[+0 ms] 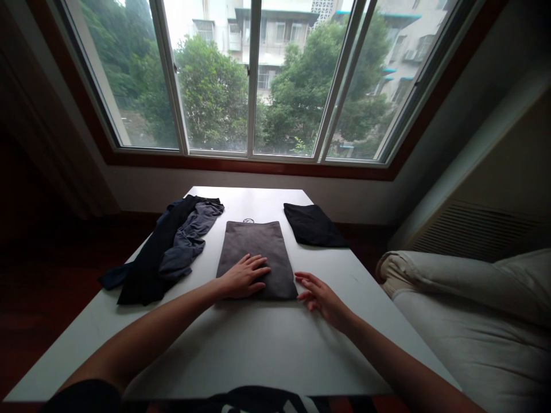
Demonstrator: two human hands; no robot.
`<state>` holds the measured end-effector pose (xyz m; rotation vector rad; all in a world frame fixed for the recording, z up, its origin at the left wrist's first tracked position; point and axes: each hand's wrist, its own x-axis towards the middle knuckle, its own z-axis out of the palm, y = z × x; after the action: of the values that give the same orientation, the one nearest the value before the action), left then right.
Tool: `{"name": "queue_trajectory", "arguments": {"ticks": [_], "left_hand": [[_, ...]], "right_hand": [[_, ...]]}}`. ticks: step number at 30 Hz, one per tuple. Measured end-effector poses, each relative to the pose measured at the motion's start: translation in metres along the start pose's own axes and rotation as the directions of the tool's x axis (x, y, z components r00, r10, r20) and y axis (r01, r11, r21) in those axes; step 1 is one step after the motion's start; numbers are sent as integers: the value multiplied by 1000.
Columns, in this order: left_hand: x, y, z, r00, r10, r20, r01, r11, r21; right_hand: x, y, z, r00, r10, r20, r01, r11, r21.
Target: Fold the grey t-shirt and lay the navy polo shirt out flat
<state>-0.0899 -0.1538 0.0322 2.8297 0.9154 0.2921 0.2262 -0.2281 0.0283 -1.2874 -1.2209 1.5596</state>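
A grey garment [253,244], folded into a flat rectangle, lies in the middle of the white table [253,350], with a thin dark cord loop at its far edge. My left hand [245,276] rests flat on its lower middle, fingers spread. Just off the garment's right near corner is my right hand [321,297], its fingers loosely bent and apart, with nothing visible in them. To the far right lies a folded black garment [313,225]. On the left is a loose, crumpled heap of black, grey and navy clothes [172,246].
Beyond the table stands a wide window [252,155] with a reddish-brown frame. A pale sofa [465,310] is close to the table's right side. A curtain [55,137] hangs at the left.
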Motion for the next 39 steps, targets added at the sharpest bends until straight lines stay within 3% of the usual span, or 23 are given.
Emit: {"name": "queue_trajectory", "arguments": {"ticks": [5, 10, 18, 24, 29, 33, 36, 39], "left_hand": [[2, -4, 11, 1000, -28, 4, 28, 1000, -8], [-2, 0, 14, 995, -95, 26, 95, 995, 14], [-7, 2, 21, 982, -162, -93, 163, 987, 7], [-5, 0, 22, 983, -165, -76, 166, 986, 7], [-5, -1, 19, 985, -162, -62, 162, 987, -7], [-5, -3, 19, 987, -154, -47, 153, 988, -15], [-6, -4, 20, 986, -158, -61, 157, 987, -24], [-5, -3, 21, 984, -163, -71, 161, 987, -29]], "right_hand": [[1, -5, -3, 987, 74, 143, -79, 996, 32], [1, -15, 0, 983, 2, 182, 6, 999, -44], [1, -14, 2, 954, 117, 276, -80, 987, -141], [-1, -14, 8, 953, 36, 300, -53, 998, 47], [8, -15, 11, 888, 143, 438, -180, 983, 45], [18, -15, 17, 887, 94, 453, -160, 981, 111], [23, -16, 22, 864, 130, 487, -196, 977, 87], [24, -16, 25, 871, 113, 478, -191, 975, 118]]}}
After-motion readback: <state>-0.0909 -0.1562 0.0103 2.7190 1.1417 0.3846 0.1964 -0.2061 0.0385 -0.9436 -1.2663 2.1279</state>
